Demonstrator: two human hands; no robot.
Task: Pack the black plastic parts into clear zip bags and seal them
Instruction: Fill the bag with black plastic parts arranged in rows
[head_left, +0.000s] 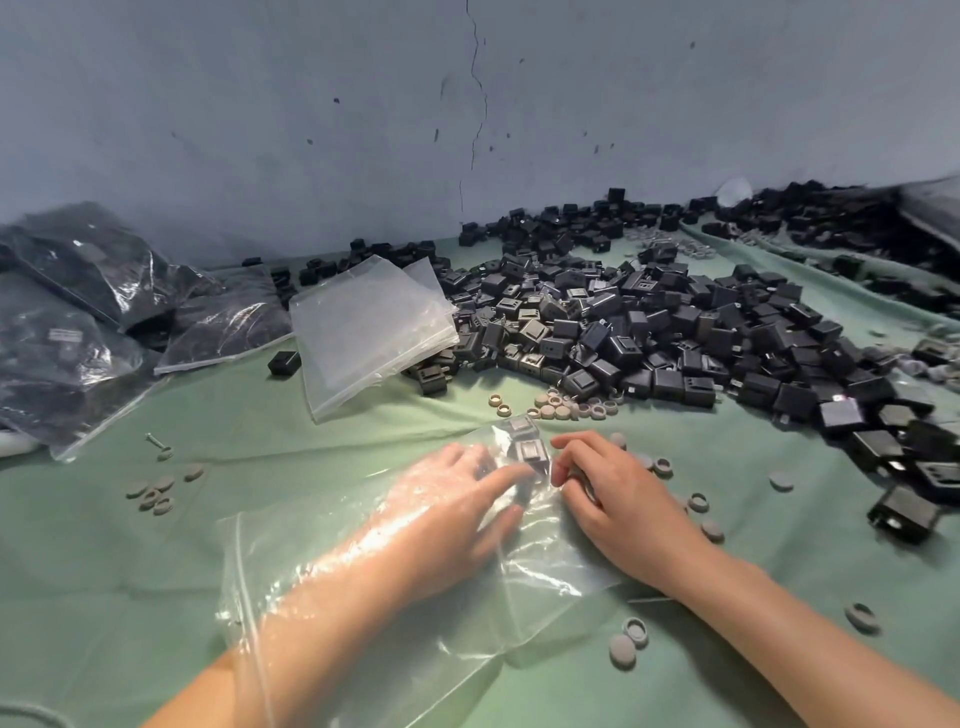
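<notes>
Reaching deep inside a clear zip bag (415, 597) with the left hand (457, 499), forearm sheathed in the film, fingers spread loosely toward two black plastic parts (527, 444) lodged at the bag's far end, not clearly closed on either. Pressing at that same end from outside with the right hand (608, 493), fingers curled against the plastic; whether pinching film or a part, cannot tell. Lying on the green cloth of the table, near its front edge, with the mouth toward the wearer. Waiting beyond, toward the back right of the table against the wall: the big heap of black parts (675, 322); leaning on the heap's left side, a stack of empty bags (369, 322); at the left edge, filled bags (78, 322). Risking a stretched or torn seam if pushed harder into that corner; risking grey caps (563, 408) scattered over the cloth getting swept in with the parts; risking a poor seal if film bunches across the zip track. Hard to make out: fingertips behind glare and wrinkles, the zip strip itself, the count of parts inside. Cut off: far right of the heap, blurred.
</notes>
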